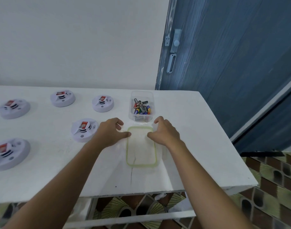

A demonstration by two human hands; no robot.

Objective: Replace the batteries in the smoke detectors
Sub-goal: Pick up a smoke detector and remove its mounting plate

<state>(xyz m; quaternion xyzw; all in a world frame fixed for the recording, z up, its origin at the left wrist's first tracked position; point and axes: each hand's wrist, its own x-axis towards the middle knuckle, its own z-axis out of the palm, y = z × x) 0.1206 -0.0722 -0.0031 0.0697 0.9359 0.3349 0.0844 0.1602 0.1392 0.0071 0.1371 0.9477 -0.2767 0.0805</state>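
Note:
Several white smoke detectors lie on the white table (199, 146), each with a red battery showing on top; the nearest one (84, 130) is just left of my left hand. A clear tub (130, 111) at the back holds loose batteries (142, 108). In front of it, flat on the table, lies its clear lid (141, 149) with a green rim. My left hand (110, 132) grips the lid's far left corner, thumb on the rim. The lid's far right corner is gripped by my right hand (164, 132), its fingers curled over the side flap.
More detectors sit at the back (102, 103) (62, 98) and at the left (13, 108) (9, 153). A blue door (232, 63) stands behind the table's right end. The table's right and front edges drop to a patterned floor (273, 187).

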